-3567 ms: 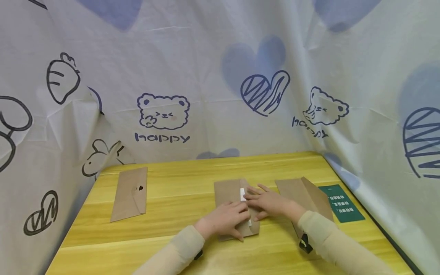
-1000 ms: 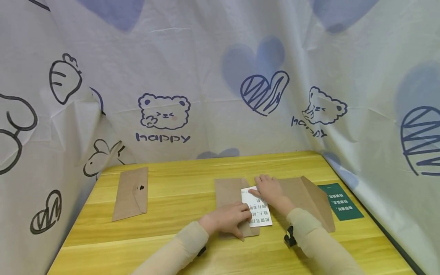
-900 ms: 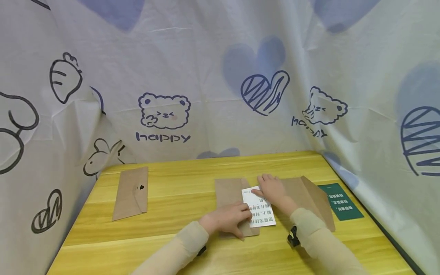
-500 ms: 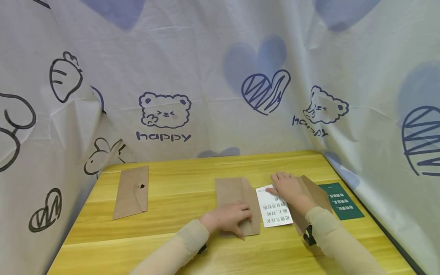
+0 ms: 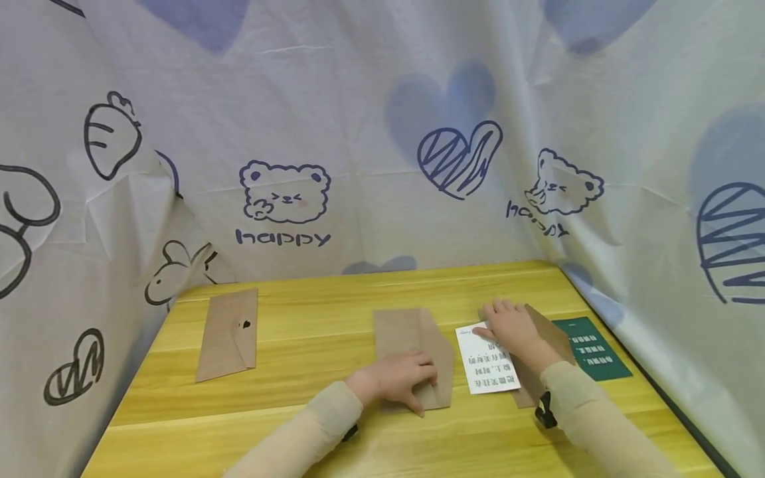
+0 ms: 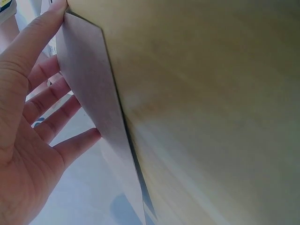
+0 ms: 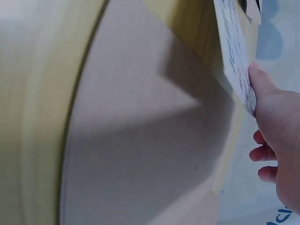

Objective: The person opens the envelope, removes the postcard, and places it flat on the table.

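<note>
Right fingers [image 5: 502, 313] pinch the card [image 5: 489, 369] by its edge, open tabletop [image 5: 472, 441] nearside.

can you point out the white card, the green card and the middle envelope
White card [image 5: 491, 364], head view, on its printed face
Green card [image 5: 593, 348], head view, near its centre
Middle envelope [image 5: 404, 333], head view, on its bare upper part

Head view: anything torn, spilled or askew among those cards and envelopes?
Nothing looks torn or spilled. The green card sits slightly askew, slanted at far right beside the right envelope. The white card is slanted too, but the right hand holds it.
</note>
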Available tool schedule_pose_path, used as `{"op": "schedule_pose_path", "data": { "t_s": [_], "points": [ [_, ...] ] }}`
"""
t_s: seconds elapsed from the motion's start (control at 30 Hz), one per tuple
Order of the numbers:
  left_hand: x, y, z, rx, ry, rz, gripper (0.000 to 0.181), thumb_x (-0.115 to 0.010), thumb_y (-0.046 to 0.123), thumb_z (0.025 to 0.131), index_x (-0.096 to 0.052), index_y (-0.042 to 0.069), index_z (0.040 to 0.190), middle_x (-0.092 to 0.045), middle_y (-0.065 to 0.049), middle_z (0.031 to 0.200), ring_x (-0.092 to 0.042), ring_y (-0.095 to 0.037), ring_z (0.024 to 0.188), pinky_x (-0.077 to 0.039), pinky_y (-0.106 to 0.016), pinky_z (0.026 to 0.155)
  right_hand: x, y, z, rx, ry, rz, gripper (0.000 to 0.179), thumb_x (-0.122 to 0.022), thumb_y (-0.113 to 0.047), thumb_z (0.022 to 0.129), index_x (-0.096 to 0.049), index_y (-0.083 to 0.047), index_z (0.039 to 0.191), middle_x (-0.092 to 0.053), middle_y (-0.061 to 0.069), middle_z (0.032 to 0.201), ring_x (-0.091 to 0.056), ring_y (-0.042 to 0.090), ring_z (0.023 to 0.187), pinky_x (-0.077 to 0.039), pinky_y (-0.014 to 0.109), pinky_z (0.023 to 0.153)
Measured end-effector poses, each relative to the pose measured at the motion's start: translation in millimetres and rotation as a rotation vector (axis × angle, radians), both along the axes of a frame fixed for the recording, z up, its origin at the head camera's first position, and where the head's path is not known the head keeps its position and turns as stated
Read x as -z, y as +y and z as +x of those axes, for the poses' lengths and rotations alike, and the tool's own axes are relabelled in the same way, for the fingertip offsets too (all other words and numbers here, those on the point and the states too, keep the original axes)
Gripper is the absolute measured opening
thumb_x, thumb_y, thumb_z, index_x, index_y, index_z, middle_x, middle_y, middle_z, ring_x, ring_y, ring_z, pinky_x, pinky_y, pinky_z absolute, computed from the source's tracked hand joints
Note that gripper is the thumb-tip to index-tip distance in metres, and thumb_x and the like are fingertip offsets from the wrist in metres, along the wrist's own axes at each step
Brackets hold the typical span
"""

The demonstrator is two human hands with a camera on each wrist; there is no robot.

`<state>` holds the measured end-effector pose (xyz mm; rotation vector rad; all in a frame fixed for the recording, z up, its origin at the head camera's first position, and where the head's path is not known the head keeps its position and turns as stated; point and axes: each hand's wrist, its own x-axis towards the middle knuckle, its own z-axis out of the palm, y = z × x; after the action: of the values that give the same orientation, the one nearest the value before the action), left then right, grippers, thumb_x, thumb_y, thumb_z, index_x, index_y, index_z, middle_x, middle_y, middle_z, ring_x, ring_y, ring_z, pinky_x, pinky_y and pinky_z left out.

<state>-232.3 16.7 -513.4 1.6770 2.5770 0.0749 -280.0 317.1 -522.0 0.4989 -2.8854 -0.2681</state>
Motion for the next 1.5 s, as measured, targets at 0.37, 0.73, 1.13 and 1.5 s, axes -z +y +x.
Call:
{"op": "schedule_pose_path", "data": {
  "t_s": [0.37,0.73,1.13,1.5],
  "points": [
    [-0.5,1.3,-1.2,-0.014,-0.038,-0.007,0.051,-0.078,0.057,0.073,-0.064,0.025,0.110,-0.058,0.010,0.114,-0.051,-0.005,0.101,-0.046,-0.017,0.088,11.1,-15,-7.2,0.043,-0.025,0.044,0.052,-0.054,-0.060,0.091,-0.051,-0.010,0.104,-0.053,0.009,0.092,-0.053,0.027,0.083,-0.048,0.046,0.068],
    [-0.6,1.9,-4.4,-0.031,-0.098,-0.007,0.049,-0.079,0.055,0.073,-0.065,0.025,0.109,-0.058,0.010,0.114,-0.048,-0.003,0.096,-0.044,-0.013,0.082,18.5,-24,-12.1,0.033,-0.071,-0.062,0.051,-0.053,-0.058,0.093,-0.054,-0.009,0.110,-0.050,0.009,0.094,-0.046,0.025,0.084,-0.045,0.044,0.073],
    [-4.0,-3.4,-4.5,-0.027,-0.122,0.005,0.047,-0.081,0.052,0.073,-0.067,0.025,0.110,-0.058,0.010,0.112,-0.046,-0.003,0.092,-0.042,-0.013,0.077,18.8,-25,-10.5,0.037,-0.081,-0.058,0.049,-0.051,-0.056,0.095,-0.053,-0.009,0.109,-0.051,0.010,0.094,-0.049,0.026,0.085,-0.045,0.046,0.074],
    [-10.4,-9.7,0.8,-0.022,-0.077,0.042,0.048,-0.079,0.053,0.074,-0.067,0.025,0.111,-0.062,0.009,0.118,-0.055,-0.007,0.108,-0.046,-0.020,0.096,10.2,-29,-8.6,0.041,-0.025,-0.070,0.048,-0.054,-0.053,0.095,-0.053,-0.008,0.113,-0.056,0.012,0.103,-0.054,0.031,0.097,-0.047,0.049,0.081]
  ]
}}
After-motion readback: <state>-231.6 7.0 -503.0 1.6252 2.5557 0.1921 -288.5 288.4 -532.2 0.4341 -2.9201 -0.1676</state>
